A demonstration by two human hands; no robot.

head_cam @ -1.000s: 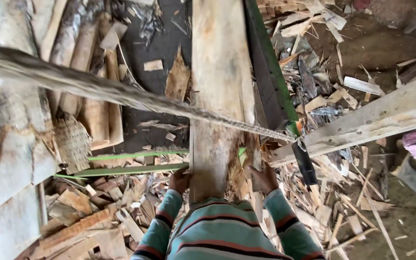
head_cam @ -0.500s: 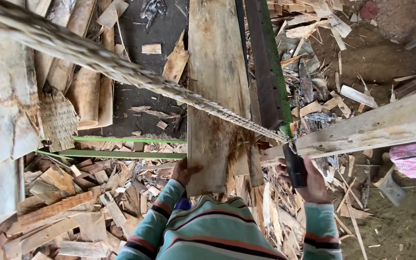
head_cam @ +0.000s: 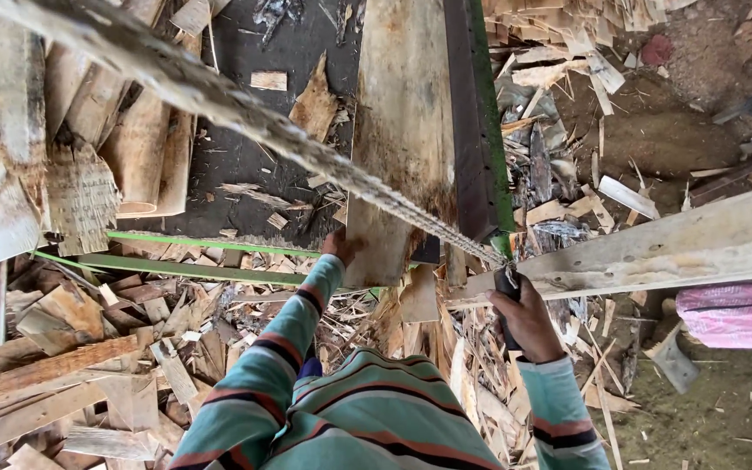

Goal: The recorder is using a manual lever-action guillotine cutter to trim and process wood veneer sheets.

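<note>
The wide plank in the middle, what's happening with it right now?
A person in a striped sweater stands at a green-framed machine, among piled wood scraps. Their left hand presses against the near end of the wide plank, which lies lengthwise on the machine bed beside a dark rail. Their right hand grips a dark handle just below where a rough diagonal beam ends. Offcuts and bark cover the ground on both sides.
</note>
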